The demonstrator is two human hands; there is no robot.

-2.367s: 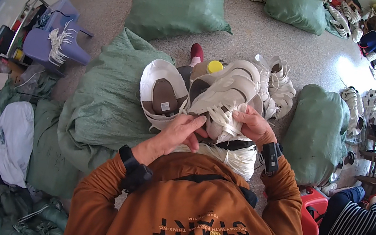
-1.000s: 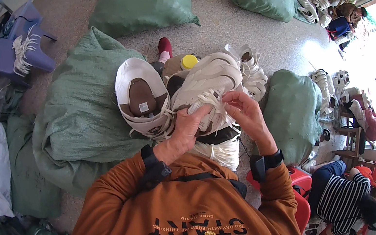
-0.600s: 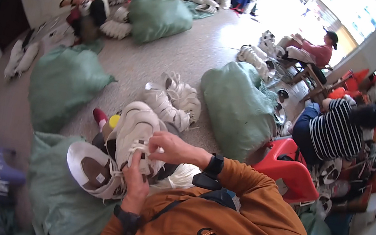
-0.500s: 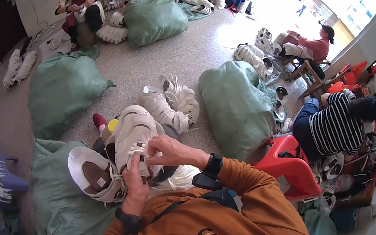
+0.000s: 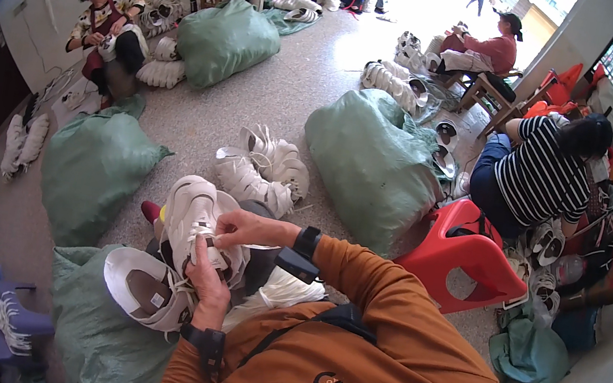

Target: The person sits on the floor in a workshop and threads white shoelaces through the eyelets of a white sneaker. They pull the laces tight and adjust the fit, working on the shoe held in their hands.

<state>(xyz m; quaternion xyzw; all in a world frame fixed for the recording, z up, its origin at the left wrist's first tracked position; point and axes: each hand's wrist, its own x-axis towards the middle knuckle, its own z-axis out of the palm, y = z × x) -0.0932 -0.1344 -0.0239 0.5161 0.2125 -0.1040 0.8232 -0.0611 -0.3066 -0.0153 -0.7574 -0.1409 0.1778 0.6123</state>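
A white shoe upper (image 5: pixel 187 209) rests over my lap, and my left hand (image 5: pixel 208 280) grips it with the thumb along its lacing area. My right hand (image 5: pixel 244 228) is closed in a pinch at the same lacing area, just above the left thumb. What those fingertips hold is too small to make out. Beside the left hand lies another white shoe upper (image 5: pixel 117 282), its opening and brown inside turned up. A bundle of white laces (image 5: pixel 278 293) lies across my lap to the right of the hands.
Several white uppers (image 5: pixel 266 169) stand on the floor ahead. Stuffed green sacks (image 5: pixel 367 165) lie around, one (image 5: pixel 82 316) under my left side. A red plastic chair (image 5: pixel 464 257) stands right, a purple chair (image 5: pixel 8 305) with laces left. Several people sit nearby, one in stripes (image 5: pixel 537 180).
The whole view has shifted a little. Both hands stay at the lacing area, with the right fingers now pinched close to the left thumb.
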